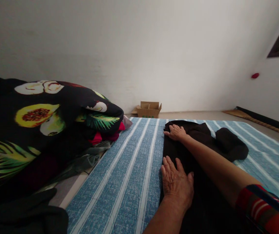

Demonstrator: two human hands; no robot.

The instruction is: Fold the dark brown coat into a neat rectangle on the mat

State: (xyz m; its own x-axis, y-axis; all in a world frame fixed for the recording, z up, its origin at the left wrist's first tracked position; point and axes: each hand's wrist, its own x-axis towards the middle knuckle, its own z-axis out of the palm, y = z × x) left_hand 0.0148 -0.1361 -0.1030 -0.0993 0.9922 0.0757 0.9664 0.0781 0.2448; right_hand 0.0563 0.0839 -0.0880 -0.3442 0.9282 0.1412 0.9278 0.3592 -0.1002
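A black garment (202, 191) lies spread over a blue cloth with white stripes (119, 182); its exact kind I cannot tell. My left hand (177, 183) rests flat on the garment's left edge, nearer to me, fingers stretched out. Farther off, my right hand (175, 132) lies on the far left corner of the same garment, palm down with its fingers extended. Part of the black cloth is bunched up to the right of my right forearm. The forearm hides some of the garment.
A large heap under black fruit-print fabric (66, 110) stands at the left, with pink and grey cloths beneath. Dark fabric (27, 214) lies at the lower left. An open cardboard box (149, 110) sits by the wall. A rolled mat (256, 122) lies at the right.
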